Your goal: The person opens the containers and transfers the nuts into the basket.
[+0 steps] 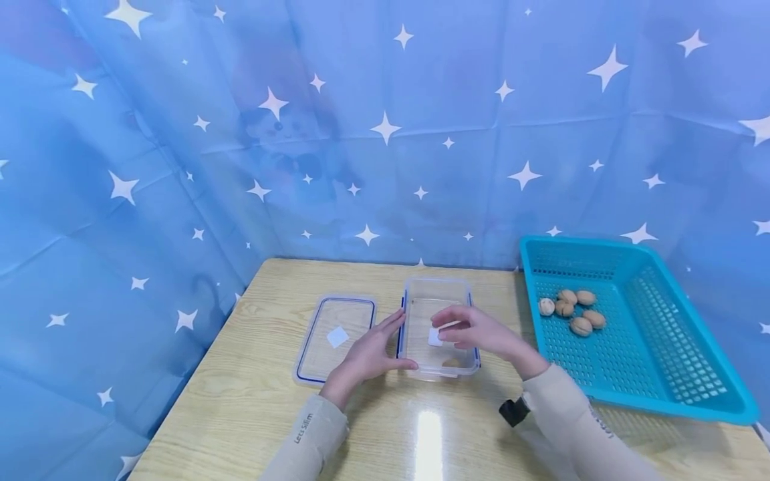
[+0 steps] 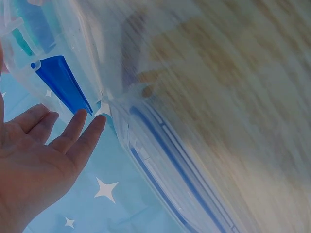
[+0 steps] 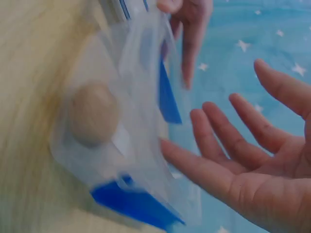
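A clear plastic food container [image 1: 438,283] with blue clips stands uncovered on the table. Inside, close to its front right corner, lies one brown walnut [image 3: 95,114], seen through the wall in the right wrist view. My left hand [image 1: 369,355] rests along the container's left side, fingers spread and thumb at the front corner. Over the container hovers my right hand [image 1: 475,329], its fingers loosely bent and holding nothing. A small white square [image 1: 434,337] shows on the container below these fingers.
The container's blue-edged lid [image 1: 314,357] lies flat on the table to the left, bearing another white square. On the right, a turquoise basket [image 1: 668,406] holds several walnuts [image 1: 581,326], one of them paler. A blue star-patterned curtain [image 1: 385,174] hangs behind the table.
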`<state>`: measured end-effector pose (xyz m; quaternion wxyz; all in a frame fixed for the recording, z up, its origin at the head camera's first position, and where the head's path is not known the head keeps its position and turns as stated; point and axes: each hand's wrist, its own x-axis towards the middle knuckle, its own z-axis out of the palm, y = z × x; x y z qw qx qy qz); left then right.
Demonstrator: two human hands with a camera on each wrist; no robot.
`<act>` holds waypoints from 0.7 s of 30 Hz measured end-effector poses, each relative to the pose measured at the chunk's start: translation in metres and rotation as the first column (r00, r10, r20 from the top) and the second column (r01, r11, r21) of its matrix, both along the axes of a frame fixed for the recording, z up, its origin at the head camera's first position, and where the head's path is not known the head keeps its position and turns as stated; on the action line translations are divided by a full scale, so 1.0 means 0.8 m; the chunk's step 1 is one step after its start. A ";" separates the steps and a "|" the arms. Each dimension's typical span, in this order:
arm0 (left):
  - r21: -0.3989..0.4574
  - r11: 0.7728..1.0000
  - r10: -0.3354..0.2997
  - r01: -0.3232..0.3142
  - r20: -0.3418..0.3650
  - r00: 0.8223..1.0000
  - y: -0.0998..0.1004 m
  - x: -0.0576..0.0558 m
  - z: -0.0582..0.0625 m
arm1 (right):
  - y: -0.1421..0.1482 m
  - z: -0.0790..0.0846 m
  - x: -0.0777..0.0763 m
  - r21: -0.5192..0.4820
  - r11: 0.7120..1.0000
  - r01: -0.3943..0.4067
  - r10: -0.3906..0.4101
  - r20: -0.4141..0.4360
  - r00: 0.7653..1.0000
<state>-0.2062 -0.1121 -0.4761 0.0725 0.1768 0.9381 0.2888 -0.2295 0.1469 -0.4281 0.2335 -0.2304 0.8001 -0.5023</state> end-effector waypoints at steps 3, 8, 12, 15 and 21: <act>-0.002 1.000 0.004 -0.004 0.004 1.000 0.001 0.001 0.000 | -0.010 -0.009 0.002 0.033 0.997 -0.063 0.062 0.042 0.997; -0.008 1.000 0.019 -0.019 0.006 1.000 0.002 0.002 -0.001 | -0.022 -0.026 0.004 0.063 0.986 -0.152 0.145 0.103 0.984; -0.010 1.000 0.023 -0.023 0.017 1.000 0.002 0.004 -0.002 | -0.033 -0.041 0.006 0.056 0.981 -0.187 0.182 0.078 0.980; -0.006 1.000 0.010 -0.010 0.009 1.000 0.002 0.005 -0.002 | -0.040 -0.051 0.006 0.054 0.980 -0.191 0.190 0.012 0.982; -0.002 1.000 0.003 -0.003 -0.003 1.000 0.001 0.002 -0.001 | -0.052 -0.065 -0.002 0.094 0.984 -0.155 0.161 -0.065 0.985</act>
